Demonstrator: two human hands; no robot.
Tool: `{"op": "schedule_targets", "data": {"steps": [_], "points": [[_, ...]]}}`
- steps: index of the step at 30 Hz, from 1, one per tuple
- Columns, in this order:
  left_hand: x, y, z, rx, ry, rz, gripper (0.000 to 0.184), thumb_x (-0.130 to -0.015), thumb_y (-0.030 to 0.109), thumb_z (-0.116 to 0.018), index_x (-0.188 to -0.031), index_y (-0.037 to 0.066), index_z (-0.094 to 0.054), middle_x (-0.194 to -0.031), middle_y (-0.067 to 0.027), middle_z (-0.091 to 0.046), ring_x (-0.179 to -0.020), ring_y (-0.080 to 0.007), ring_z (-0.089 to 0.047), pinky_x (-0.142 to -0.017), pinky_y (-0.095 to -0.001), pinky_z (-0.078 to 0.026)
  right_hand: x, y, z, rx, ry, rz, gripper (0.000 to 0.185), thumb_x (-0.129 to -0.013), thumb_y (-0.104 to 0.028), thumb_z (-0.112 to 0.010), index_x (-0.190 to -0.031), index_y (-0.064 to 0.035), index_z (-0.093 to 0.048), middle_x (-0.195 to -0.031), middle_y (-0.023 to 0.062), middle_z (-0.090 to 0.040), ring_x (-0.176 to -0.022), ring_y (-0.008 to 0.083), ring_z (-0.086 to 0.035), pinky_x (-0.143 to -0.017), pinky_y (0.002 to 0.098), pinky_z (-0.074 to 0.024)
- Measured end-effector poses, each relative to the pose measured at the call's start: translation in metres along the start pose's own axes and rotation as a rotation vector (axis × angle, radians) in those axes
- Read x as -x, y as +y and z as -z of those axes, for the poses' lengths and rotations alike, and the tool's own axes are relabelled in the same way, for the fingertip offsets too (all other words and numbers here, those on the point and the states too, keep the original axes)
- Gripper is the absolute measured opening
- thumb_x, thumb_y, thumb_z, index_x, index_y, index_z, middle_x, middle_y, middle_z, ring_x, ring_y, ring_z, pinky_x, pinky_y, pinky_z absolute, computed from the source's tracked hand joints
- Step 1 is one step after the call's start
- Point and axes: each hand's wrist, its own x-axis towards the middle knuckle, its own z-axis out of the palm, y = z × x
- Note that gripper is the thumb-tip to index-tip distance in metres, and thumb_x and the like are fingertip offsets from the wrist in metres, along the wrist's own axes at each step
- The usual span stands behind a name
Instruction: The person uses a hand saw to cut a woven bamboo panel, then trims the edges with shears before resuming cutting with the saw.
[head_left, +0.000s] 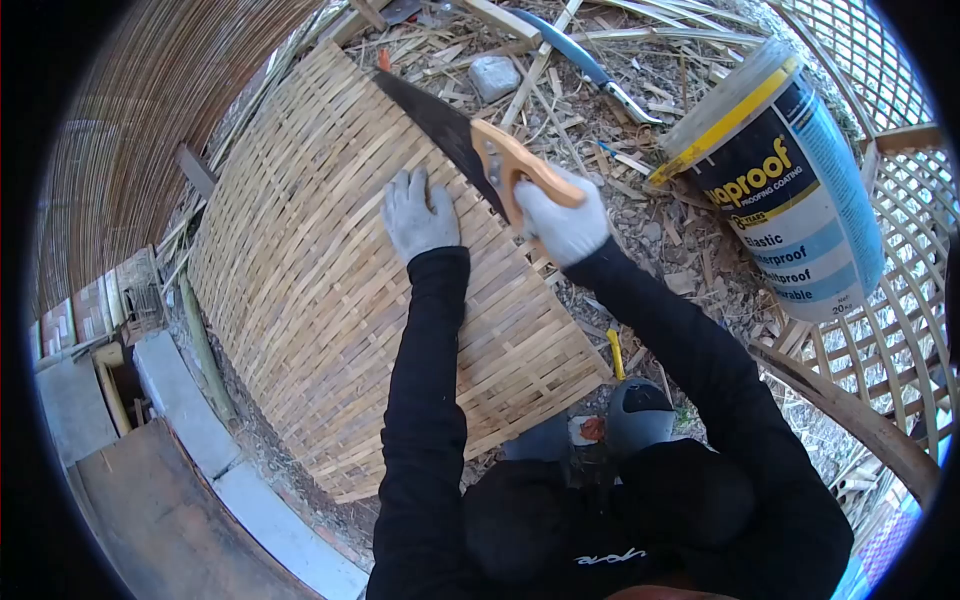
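Observation:
A large woven bamboo mat (330, 240) lies in front of me, its right edge running diagonally. My right hand (565, 222), in a pale work glove, is wrapped round the wooden handle of a hand saw (525, 172). The dark blade stretches up and left along the mat's right edge; whether its teeth touch the strips is hard to tell. Flat on the mat, just left of the blade, rests my left hand (420, 215), also gloved, with its fingers stretched and somewhat apart.
A large coating bucket (790, 200) stands tilted in view at the right, before a bamboo lattice (900, 240). Beyond the mat are a blue-handled tool (580, 62), a stone (494, 78) and scattered bamboo scraps. Pale slabs (185, 400) border the lower left. A yellow-handled item (615, 353) lies by my feet.

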Motion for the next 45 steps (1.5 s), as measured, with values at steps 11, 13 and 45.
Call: {"op": "schedule_targets", "data": {"steps": [11,13,45], "points": [[0.0,0.001,0.0,-0.014,-0.008,0.017,0.036,-0.092,0.02,-0.071,-0.126,0.009,-0.073,-0.134,-0.0132,-0.067,-0.132,-0.0359,-0.057,-0.113,-0.0529,-0.043,0.108,-0.013,0.067,0.077,0.059,-0.131,0.033,-0.1,-0.021,-0.069,-0.121,0.0049,-0.072,-0.089,0.0057,-0.072,-0.076,0.0072,-0.065,-0.069,0.0258,-0.0531],[0.0,0.003,-0.001,-0.03,-0.043,0.036,0.036,-0.092,0.021,-0.071,-0.126,0.009,-0.073,-0.134,-0.0124,-0.067,-0.132,-0.0351,-0.057,-0.112,-0.0522,-0.043,0.103,-0.01,0.065,0.156,0.078,-0.112,0.034,-0.1,-0.021,-0.069,-0.121,0.005,-0.072,-0.087,0.005,-0.072,-0.074,0.007,-0.065,-0.068,0.0257,-0.0529],[0.004,-0.003,-0.003,0.001,-0.023,0.016,0.037,-0.094,0.02,-0.069,-0.128,0.008,-0.073,-0.14,-0.0149,-0.067,-0.136,-0.0362,-0.057,-0.116,-0.0527,-0.041,0.138,-0.025,0.079,0.231,0.039,-0.071,0.036,-0.1,-0.012,-0.068,-0.133,0.0042,-0.07,-0.095,0.0043,-0.074,-0.085,0.0081,-0.066,-0.077,0.0273,-0.0548]]}}
